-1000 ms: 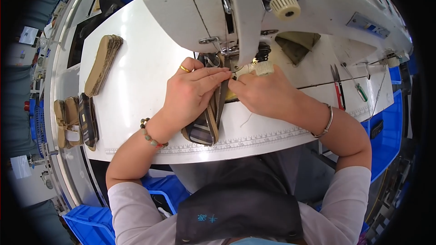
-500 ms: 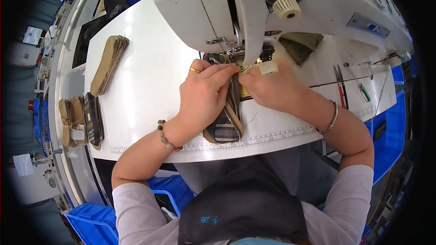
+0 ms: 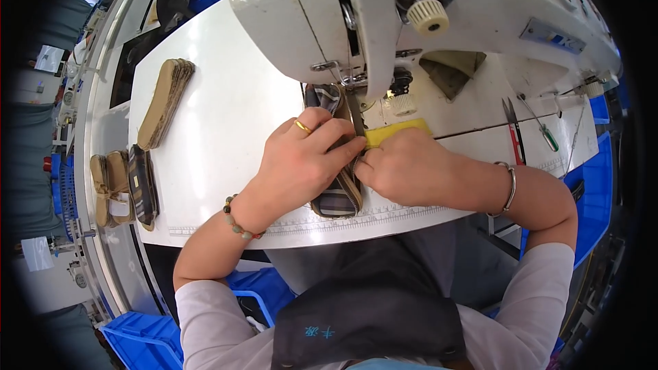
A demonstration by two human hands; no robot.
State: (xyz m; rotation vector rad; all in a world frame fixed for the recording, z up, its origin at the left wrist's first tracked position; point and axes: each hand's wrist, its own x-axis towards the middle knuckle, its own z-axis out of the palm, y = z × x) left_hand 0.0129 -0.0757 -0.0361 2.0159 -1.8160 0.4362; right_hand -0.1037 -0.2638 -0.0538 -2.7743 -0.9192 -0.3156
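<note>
A plaid fabric piece with a tan-edged zipper [image 3: 334,200] lies on the white table, its far end under the needle area of the sewing machine [image 3: 384,27]. My left hand [image 3: 305,157] rests over the piece, fingers bent and thumb and fingertips closed on its zipper edge. Close by on the right, my right hand [image 3: 404,168] is curled, its fingertips pinching the same edge. A yellow plate [image 3: 397,131] shows on the machine bed just beyond my right hand. The fingertips partly hide the edge between them.
Tan strips [image 3: 164,104] are stacked on the table's left, with bundled strips [image 3: 110,188] and folded plaid pieces [image 3: 142,185] nearer. Olive fabric [image 3: 452,72] lies behind the machine's needle area. Red-handled scissors [image 3: 514,131] and a green-handled screwdriver [image 3: 548,137] lie right. A blue bin [image 3: 595,212] stands beside the table.
Both hands have moved nearer to me along the zipper edge, away from the needle. More of the yellow plate and of the fabric's far end now shows.
</note>
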